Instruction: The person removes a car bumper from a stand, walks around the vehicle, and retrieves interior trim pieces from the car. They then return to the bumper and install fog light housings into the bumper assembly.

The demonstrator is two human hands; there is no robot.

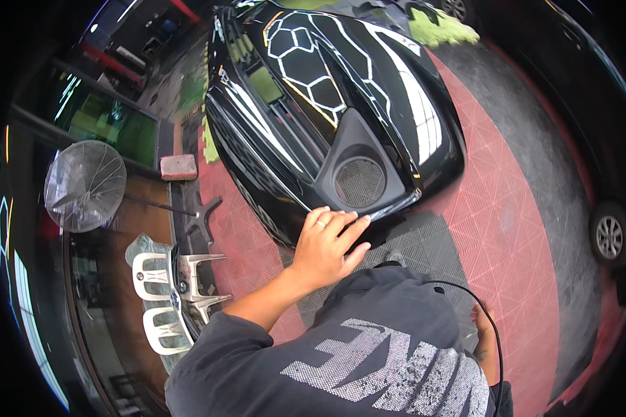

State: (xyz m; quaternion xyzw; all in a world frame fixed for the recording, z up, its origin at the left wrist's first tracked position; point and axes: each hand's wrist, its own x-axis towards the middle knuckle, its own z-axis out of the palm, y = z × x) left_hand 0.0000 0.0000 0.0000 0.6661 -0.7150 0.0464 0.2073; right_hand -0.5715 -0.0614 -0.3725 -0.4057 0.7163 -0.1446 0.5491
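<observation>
My left hand (325, 244) lies flat, fingers spread, on the lower edge of a glossy black car bumper (306, 118), just below its round mesh fog-lamp recess (359, 181). A ring shows on one finger. The bumper lies on the floor in front of me and mirrors the roof lights. At the lower right a strip of skin that looks like my right hand (485, 335) shows past my dark grey shirt. It is mostly hidden, beside a thin black cable (481, 306).
Red and grey grid floor tiles (508, 229) lie under the bumper. At the left are a round wire fan guard (85, 185), a red brick (179, 167) and silver trim parts (161, 299). A dark car with a wheel (610, 235) stands at the right.
</observation>
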